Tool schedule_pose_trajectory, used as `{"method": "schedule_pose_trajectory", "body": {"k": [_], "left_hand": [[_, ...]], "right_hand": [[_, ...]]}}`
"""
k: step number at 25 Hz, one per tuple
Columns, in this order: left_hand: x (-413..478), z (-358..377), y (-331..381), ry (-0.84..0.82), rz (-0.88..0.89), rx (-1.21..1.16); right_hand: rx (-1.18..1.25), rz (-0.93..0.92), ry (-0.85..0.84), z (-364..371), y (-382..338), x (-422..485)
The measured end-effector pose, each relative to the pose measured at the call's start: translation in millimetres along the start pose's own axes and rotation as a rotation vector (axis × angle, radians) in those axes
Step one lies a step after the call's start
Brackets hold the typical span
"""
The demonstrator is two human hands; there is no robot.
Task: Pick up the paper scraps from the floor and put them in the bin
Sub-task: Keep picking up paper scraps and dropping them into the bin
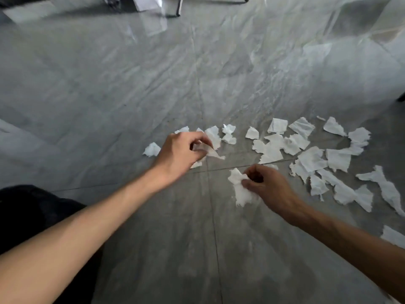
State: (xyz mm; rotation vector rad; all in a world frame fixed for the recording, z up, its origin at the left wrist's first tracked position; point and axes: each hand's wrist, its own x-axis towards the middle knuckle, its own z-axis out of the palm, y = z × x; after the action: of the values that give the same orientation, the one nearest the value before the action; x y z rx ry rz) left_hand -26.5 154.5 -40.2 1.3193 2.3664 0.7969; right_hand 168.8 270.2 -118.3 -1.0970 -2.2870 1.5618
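Several white torn paper scraps lie scattered over the grey tiled floor, mostly to the right of my hands. My left hand pinches a thin scraps piece between thumb and fingers, just above the floor. My right hand grips a crumpled white scrap with curled fingers. A small scrap lies left of my left hand. No bin is in view.
Black metal furniture legs stand at the far top of the view. A dark trouser knee sits at the lower left. A single scrap lies at the right edge beside my right forearm.
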Motion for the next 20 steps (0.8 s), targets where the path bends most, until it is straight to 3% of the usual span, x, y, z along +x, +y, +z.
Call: {"method": "schedule_pose_trajectory", "body": {"k": [4, 8, 13, 18, 20], "left_hand": [[-63.2, -94.0, -13.3, 0.191, -0.043, 0.085], [-153.0, -170.6, -71.7, 0.348, -0.285, 0.173], [-245.9, -181.8, -154.3, 0.180, -0.644, 0.179], [-288.2, -174.5, -193.1, 0.097, -0.859, 0.230], [-284.4, -178.5, -191.8, 0.154, -0.874, 0.305]], "right_hand": [[0.097, -0.096, -0.160, 25.3, -87.4, 8.3], [0.048, -0.279, -0.362, 92.5, -188.9, 10.1], [-0.017, -0.461, -0.540, 218.2, -269.2, -10.7], [-0.108, -0.399, -0.642, 309.8, -280.9, -31.5], [-0.137, -0.377, -0.710, 316.8, -276.3, -34.2]]}}
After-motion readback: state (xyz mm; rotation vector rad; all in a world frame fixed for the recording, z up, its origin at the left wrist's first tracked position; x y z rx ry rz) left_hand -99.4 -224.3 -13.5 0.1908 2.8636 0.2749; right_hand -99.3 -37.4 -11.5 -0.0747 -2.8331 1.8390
